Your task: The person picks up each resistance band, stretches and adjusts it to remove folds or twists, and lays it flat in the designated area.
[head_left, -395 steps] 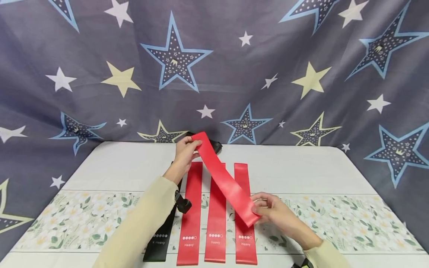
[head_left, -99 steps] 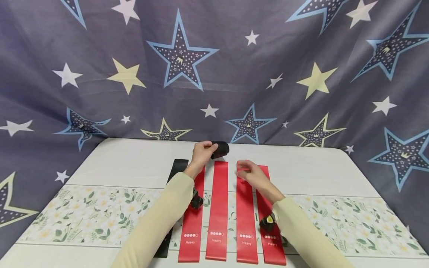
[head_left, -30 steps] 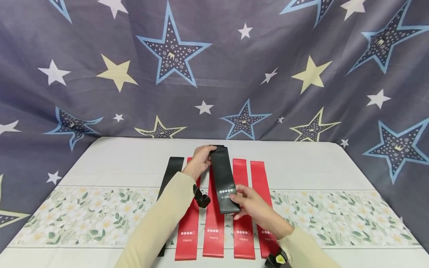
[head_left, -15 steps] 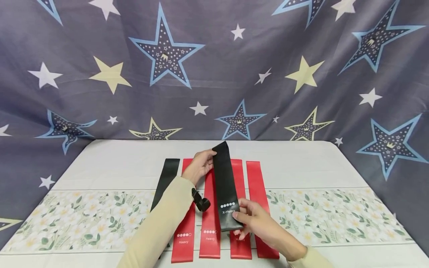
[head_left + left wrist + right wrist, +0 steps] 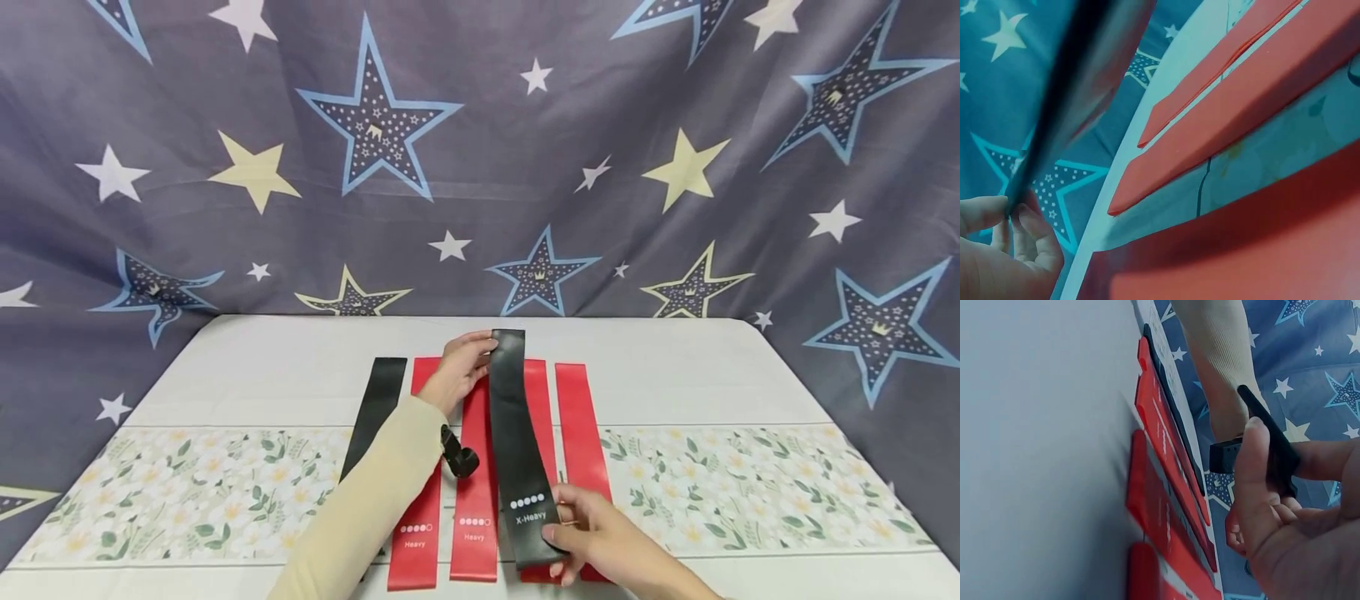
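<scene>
A black resistance band (image 5: 517,417) marked X-Heavy is held lengthwise above the red bands. My left hand (image 5: 461,367) pinches its far end, also seen in the left wrist view, where the band (image 5: 1054,106) appears nearly edge-on. Thumb and fingers of my right hand (image 5: 592,537) grip the near end beside the printed label; the right wrist view shows the band (image 5: 1272,444) between them. Beneath lie red bands marked Heavy: one red band (image 5: 476,467) left of it, another red band (image 5: 543,392) partly covered, and a red band (image 5: 585,433) at the right.
Further left are a red band (image 5: 415,558) and a flat black band (image 5: 375,400), both partly hidden by my left sleeve (image 5: 375,492). The white table (image 5: 300,367) has a floral strip (image 5: 720,483). A starry cloth (image 5: 480,167) hangs behind.
The red band held earlier now lies at the right of the row. A black roll at the back was picked up and unfolded; its near end has moved toward me with my right hand.
</scene>
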`<state>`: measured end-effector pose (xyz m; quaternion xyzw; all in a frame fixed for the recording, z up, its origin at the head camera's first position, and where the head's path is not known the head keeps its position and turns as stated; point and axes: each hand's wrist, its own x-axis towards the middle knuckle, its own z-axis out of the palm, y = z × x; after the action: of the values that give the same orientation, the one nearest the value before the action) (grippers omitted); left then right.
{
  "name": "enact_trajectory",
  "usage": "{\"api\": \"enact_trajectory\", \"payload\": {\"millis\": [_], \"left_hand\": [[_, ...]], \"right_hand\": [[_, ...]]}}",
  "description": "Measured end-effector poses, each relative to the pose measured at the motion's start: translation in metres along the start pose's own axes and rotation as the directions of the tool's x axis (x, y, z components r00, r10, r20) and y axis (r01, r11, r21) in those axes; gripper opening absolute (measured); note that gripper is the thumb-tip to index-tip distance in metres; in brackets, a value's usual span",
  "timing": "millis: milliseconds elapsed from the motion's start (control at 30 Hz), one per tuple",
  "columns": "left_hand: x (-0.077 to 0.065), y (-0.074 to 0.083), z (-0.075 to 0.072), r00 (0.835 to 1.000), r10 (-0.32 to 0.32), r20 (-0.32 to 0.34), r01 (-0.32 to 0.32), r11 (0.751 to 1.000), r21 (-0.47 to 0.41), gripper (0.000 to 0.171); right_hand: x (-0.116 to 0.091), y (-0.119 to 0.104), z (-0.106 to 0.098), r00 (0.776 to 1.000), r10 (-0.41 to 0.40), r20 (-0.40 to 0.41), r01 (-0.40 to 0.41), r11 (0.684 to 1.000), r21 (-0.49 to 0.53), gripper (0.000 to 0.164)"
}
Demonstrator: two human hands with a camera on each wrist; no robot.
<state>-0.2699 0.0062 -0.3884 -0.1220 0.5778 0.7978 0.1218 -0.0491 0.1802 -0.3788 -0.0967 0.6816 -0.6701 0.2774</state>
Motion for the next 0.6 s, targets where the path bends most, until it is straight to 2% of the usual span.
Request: {"api": "enact_trajectory", "payload": {"millis": [167,367,433,600], "left_hand": [[0.000,-0.006,0.010,0.999,0.042,-0.003,-0.042,0.999,0.028,0.026],[0.004,-0.014,0.025,0.995,0.095,0.024,-0.096,0.995,0.031,0.023],[0.003,-0.017,0.032,0.993,0.116,0.023,-0.117,0.993,0.033,0.022],[0.001,-0.024,0.052,0.985,0.166,0.034,-0.168,0.984,0.054,0.021]], "right_hand": [[-0.014,0.010,-0.013,0.997,-0.043,0.063,0.043,0.999,0.003,0.031],[-0.028,0.018,-0.028,0.999,0.017,0.032,-0.018,0.999,0.041,0.033],[-0.032,0.019,-0.032,0.998,0.060,0.014,-0.061,0.997,0.053,0.033],[-0.044,0.021,-0.045,0.987,0.152,-0.045,-0.152,0.988,0.007,0.033]]}}
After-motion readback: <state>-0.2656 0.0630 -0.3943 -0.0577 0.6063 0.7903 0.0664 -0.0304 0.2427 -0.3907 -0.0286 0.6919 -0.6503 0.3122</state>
